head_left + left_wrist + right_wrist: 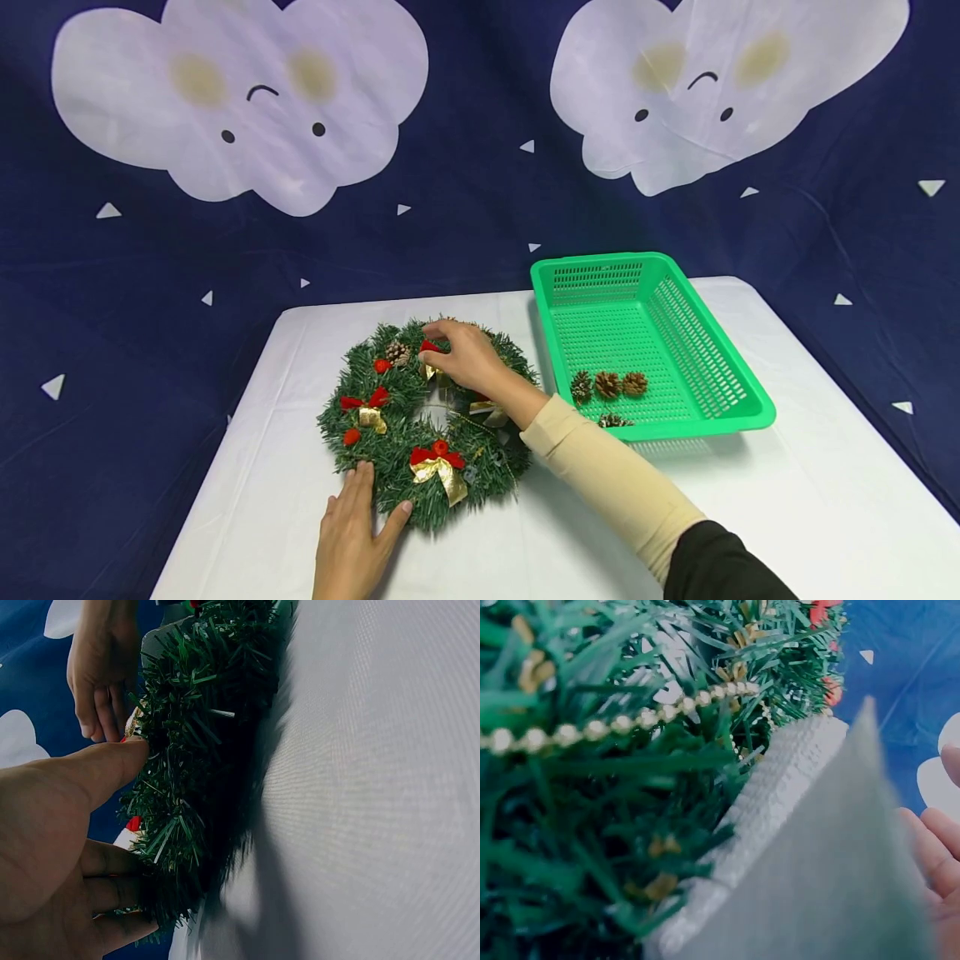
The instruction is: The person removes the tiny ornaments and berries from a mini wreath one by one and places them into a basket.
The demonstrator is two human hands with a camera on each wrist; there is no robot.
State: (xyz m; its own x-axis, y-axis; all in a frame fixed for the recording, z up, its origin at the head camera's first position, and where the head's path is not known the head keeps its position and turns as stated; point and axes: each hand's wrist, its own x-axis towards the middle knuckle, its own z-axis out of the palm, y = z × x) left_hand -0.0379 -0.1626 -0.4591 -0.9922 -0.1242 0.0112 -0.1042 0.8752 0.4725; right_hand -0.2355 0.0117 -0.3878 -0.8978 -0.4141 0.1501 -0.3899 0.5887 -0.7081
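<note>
A green tinsel wreath point(393, 454) lies on the white table, trimmed with red-and-gold bows, red berries and a pine cone point(397, 353). My left hand point(348, 533) rests against its near left edge, fingers straight and thumb spread; the left wrist view shows the thumb point(112, 769) touching the green tips. Over the far side of the ring, my right hand point(468, 354) reaches down with thumb and forefinger apart around a red bow point(430, 345). In the right wrist view, a gold bead string point(596, 730) and a blurred pale ribbon point(802, 855) fill the foreground.
To the right stands a green plastic basket point(701, 333) with several pine cones point(607, 384) at its near left corner. My right forearm crosses in front of that corner. Behind the table hangs a dark blue cloth point(480, 208) with white clouds.
</note>
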